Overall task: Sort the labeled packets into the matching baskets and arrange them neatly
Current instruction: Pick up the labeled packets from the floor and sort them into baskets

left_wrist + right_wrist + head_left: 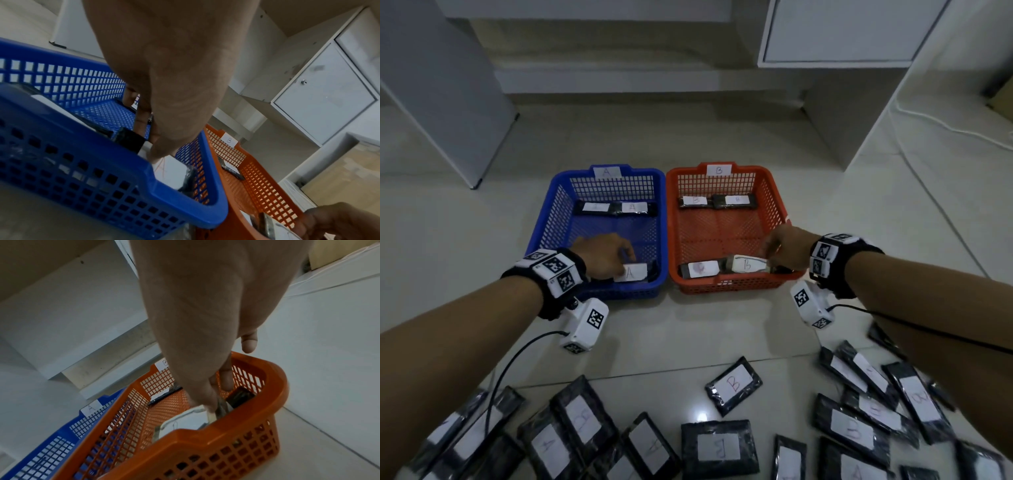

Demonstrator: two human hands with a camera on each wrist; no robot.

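Head view shows the left hand [599, 255] reaching into the blue plastic mesh basket tagged A [544, 226], its fingers [144, 116] curled down and pinching the black wrapped packet with a white A label [635, 272] at the basket's 5 o'clock corner. The right hand [789, 251] dips into the orange plastic mesh basket tagged B [779, 209], just beside the blue one at its 3 o'clock; its fingers [225, 378] are pressed together, pinching the end of a black packet with a white B label [746, 264], which lies tilted at the basket's near edge beside another labelled packet [702, 269]. Each basket holds two more packets along its far wall at 12 o'clock. Both baskets stand on a pale tiled floor [688, 332]. A loose spread of black labelled packets [732, 383] lies on the floor at 6 o'clock. White cabinets [842, 31] stand at 12 to 2 o'clock, and a white cable [945, 126] trails at 3 o'clock.
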